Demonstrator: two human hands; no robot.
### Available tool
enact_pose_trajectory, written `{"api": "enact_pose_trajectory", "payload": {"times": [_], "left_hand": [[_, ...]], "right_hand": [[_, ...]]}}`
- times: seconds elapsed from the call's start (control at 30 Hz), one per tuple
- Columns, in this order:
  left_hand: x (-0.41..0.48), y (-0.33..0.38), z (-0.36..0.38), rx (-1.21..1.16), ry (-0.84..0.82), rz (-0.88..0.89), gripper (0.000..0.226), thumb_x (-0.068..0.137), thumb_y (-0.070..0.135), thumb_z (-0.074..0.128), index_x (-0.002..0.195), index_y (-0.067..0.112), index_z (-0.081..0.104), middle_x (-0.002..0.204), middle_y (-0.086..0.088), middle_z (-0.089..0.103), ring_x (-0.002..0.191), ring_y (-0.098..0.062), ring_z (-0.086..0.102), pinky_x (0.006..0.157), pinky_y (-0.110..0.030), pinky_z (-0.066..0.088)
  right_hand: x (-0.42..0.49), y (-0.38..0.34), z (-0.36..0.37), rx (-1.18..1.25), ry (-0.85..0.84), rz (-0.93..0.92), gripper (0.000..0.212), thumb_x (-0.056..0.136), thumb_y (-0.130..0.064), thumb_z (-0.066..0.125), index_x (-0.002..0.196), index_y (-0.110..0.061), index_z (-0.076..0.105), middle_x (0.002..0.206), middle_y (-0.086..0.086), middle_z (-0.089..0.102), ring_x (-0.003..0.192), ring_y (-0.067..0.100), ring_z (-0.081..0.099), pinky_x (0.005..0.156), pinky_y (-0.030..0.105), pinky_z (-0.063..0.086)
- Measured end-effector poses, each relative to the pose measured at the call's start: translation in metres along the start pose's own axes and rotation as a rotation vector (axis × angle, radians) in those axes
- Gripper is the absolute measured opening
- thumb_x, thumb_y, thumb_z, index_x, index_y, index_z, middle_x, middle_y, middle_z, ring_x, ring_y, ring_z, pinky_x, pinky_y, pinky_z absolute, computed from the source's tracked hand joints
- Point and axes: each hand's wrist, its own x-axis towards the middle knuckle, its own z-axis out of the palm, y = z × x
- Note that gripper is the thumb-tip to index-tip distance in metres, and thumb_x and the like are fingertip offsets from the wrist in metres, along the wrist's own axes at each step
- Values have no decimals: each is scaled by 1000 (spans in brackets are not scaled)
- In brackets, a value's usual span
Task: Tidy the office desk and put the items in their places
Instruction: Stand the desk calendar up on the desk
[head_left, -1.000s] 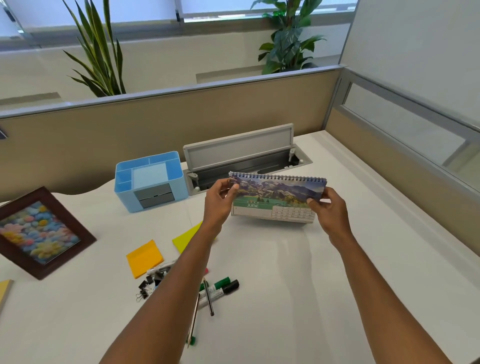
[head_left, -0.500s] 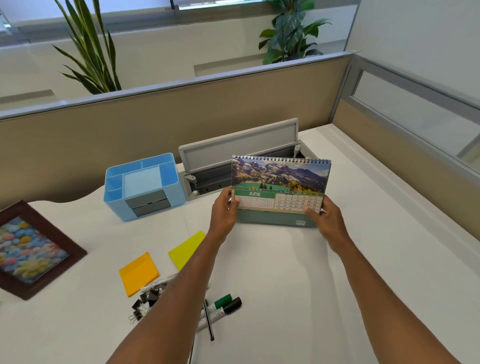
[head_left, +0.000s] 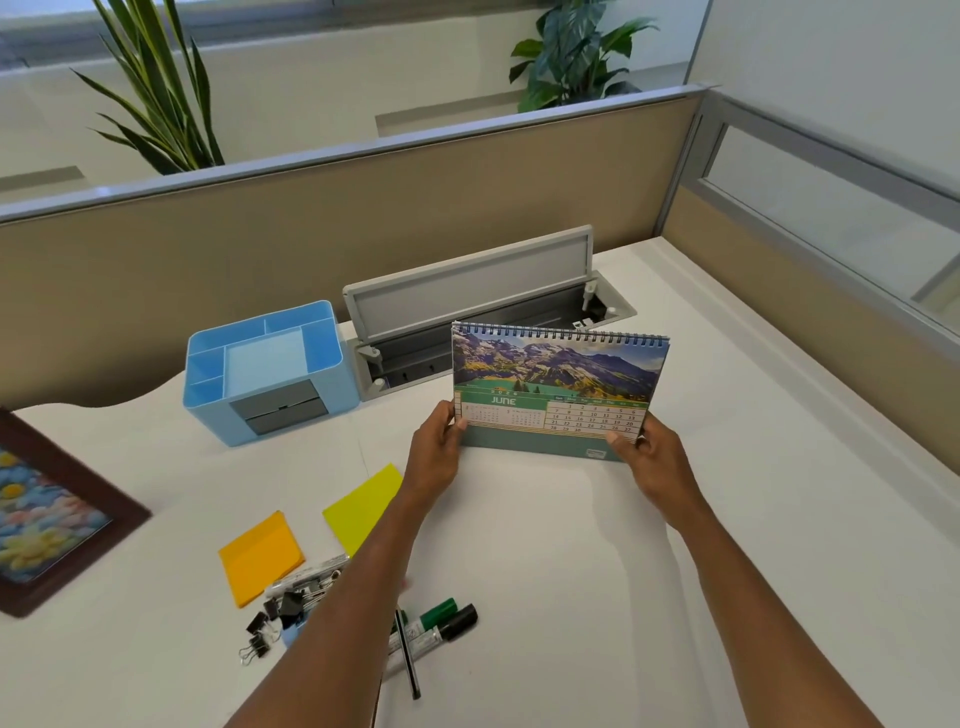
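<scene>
White worktop (head_left: 571, 545) in a cubicle corner, beige partition (head_left: 311, 249) behind. The cable hatch (head_left: 467, 291) at the back edge has its lid up, with the blue organiser (head_left: 208, 410) just left of it. The picture frame (head_left: 124, 512) is at far left.

The desk calendar (head_left: 556, 379) is upright in front of the hatch, June page facing me. I can't tell if its base touches the worktop.

The left hand (head_left: 434, 457) has the lower left corner and the right hand (head_left: 657, 462) the lower right. Both sets of fingers (head_left: 621, 441) are curled in a pinch, thumbs on the front face, the rest behind.

Near my left arm are the orange (head_left: 260, 556) and yellow (head_left: 363, 504) sticky notes, markers (head_left: 441, 621) and binder clips (head_left: 260, 631).

Versus 1 s ago, the calendar was raised and tipped back. Now it is lower, upright, with the teal base showing. Same two-corner grip.
</scene>
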Motion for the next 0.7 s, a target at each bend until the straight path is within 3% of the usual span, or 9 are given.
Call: {"api": "enact_pose_trajectory", "payload": {"times": [0.23,0.43,0.63,0.7], "left_hand": [[7,0,-1,-13,-30,-10,17,101,17,42,114,14,53,115,3,62,106,-10,57,82,-18,51],[42,4,16,79,-56,72,18,101,12,42,113,9,54,115,-5,63,103,-19,58,81,-24,50],[86,7,40,34,-83,57,18,100,9,42,114,9,53,117,-6,62,109,-21,56,90,-37,50],[94,9,45,-5,-93,14,21,101,10,41,119,10,52,122,-7,60,112,-20,55,92,-36,51]], "right_hand": [[3,2,-1,-5,0,6,37,95,-21,59,131,-22,52,125,-1,63,112,19,59,79,17,50],[19,0,-12,-34,67,0,36,95,-19,57,131,-20,52,121,-2,61,107,17,58,68,8,48],[52,2,-25,-18,115,1,34,96,-16,56,130,-21,52,123,0,62,109,17,58,72,11,48],[62,3,-27,-17,118,-1,34,96,-16,56,129,-21,52,123,0,62,109,17,58,74,13,49]]}}
